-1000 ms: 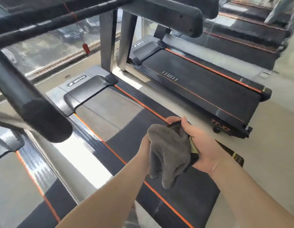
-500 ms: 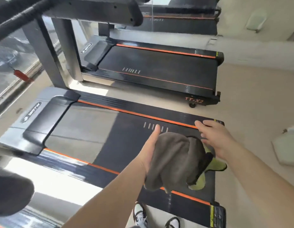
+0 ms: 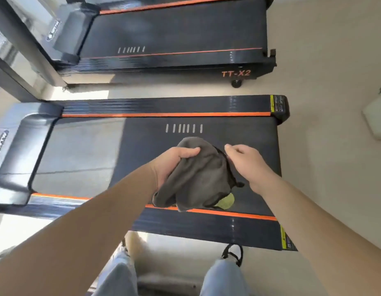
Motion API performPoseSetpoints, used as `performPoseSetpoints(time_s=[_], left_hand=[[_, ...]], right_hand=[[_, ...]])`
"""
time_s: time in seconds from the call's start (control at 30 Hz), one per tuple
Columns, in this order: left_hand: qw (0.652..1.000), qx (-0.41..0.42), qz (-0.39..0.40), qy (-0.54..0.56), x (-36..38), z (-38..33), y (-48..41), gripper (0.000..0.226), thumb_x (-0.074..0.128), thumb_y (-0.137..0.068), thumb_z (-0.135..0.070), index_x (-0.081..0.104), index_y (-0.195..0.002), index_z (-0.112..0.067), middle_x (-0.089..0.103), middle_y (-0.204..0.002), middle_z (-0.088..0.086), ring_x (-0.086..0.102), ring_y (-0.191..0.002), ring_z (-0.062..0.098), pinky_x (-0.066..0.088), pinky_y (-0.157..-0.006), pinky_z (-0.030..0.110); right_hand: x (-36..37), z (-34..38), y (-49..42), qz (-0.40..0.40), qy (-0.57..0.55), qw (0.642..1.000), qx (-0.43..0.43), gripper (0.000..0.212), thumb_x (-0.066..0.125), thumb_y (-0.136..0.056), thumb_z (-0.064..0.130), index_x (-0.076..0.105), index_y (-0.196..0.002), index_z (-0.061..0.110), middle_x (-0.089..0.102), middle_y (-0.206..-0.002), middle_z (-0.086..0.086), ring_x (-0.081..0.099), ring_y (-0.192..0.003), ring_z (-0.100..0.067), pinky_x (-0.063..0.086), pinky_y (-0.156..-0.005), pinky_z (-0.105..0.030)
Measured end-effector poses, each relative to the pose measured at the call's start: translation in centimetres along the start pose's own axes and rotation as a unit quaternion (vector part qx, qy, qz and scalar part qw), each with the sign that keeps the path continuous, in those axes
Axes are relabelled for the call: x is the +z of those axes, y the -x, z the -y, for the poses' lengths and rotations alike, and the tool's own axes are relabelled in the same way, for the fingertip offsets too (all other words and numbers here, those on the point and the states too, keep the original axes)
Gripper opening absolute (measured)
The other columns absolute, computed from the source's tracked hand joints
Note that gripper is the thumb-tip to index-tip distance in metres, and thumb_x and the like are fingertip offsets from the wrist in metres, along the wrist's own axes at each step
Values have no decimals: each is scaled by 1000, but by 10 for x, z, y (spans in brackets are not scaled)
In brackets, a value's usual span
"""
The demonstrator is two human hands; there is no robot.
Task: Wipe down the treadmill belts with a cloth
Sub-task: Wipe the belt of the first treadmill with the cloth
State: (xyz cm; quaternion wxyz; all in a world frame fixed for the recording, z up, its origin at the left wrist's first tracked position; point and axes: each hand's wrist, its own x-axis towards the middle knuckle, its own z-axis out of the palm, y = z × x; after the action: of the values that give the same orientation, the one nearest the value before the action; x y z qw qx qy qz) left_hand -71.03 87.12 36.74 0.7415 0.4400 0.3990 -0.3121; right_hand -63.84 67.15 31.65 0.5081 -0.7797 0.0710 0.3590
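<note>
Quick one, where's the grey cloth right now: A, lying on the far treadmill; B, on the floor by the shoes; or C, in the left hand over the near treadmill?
C: the left hand grips the grey cloth, which hangs over the belt of the near treadmill.

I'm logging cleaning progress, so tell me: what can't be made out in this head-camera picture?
Head view, the right hand: fingers curl beside the cloth; whether they pinch it is unclear.
The yellow-green patch: mostly covered by the cloth, so unidentifiable.
The white object: cut off by the right edge.
The near belt under the cloth and left hand: hidden.
</note>
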Motion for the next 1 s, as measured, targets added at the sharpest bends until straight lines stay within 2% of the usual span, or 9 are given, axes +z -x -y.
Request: performPoseSetpoints(time_s=[0.1,0.2,0.27,0.47,0.57,0.7,0.77,0.9,1.0], left_hand=[[1000,-9,-10,-21,-55,10,-50,61,74,-89,-37,62,-135,1,67,-131,23,63,-125,36,38,-117,51],[999,-11,-33,-12,-117,35,-111,41,67,-94,-28,67,-121,3,71,-118,25,69,-108,35,49,-106,45],[999,-20,-43,-6,-157,57,-148,34,61,-97,-25,68,-117,2,72,-114,24,72,-101,34,51,-99,44],[998,-27,-55,1,-300,115,-214,34,60,-99,-26,70,-123,-4,72,-120,21,73,-98,33,53,-98,43],[998,-13,-61,15,-377,134,-226,32,53,-102,-21,68,-129,-9,74,-114,20,75,-91,32,61,-81,39],[995,36,-87,35,-501,140,-219,41,55,-100,-18,60,-135,3,67,-125,27,66,-108,37,46,-108,49],[992,53,-106,42,-562,138,-212,32,53,-99,-11,65,-125,3,67,-121,28,65,-108,38,41,-112,51],[995,34,-93,28,-654,143,-199,23,48,-99,-6,64,-111,5,66,-108,26,68,-91,36,54,-91,43],[995,36,-89,26,-712,142,-198,29,52,-98,-10,57,-124,2,61,-117,30,65,-101,38,54,-94,44]], right_hand=[[33,-39,-38,-11,11,1000,4,41,50,-103,46,68,-106,9,67,-102,-4,58,-91,-17,49,-75,-34],[93,-73,-86,11,-26,999,15,38,50,-98,59,76,-99,30,72,-107,8,65,-105,-17,58,-94,-48],[144,-94,-118,29,-64,997,15,39,51,-95,66,78,-100,39,73,-111,15,66,-110,-12,56,-100,-45],[311,-157,-188,100,-68,993,10,42,49,-99,64,73,-112,33,70,-116,14,62,-114,-11,50,-105,-39],[390,-167,-218,140,-76,987,-4,44,48,-98,67,78,-103,36,76,-110,11,69,-109,-12,54,-103,-42],[501,-157,-247,188,-55,980,-45,45,44,-101,64,75,-112,34,72,-119,13,64,-116,-9,51,-106,-38],[552,-147,-254,176,-54,981,-62,42,43,-103,60,72,-116,32,72,-114,10,66,-110,-12,54,-97,-36],[639,-116,-265,119,-91,985,-81,28,47,-107,46,64,-108,24,71,-101,-4,63,-71,-14,46,-48,-27],[697,-99,-277,103,-50,986,-124,21,53,-105,40,63,-93,25,71,-94,-3,61,-73,-13,54,-61,-36]])
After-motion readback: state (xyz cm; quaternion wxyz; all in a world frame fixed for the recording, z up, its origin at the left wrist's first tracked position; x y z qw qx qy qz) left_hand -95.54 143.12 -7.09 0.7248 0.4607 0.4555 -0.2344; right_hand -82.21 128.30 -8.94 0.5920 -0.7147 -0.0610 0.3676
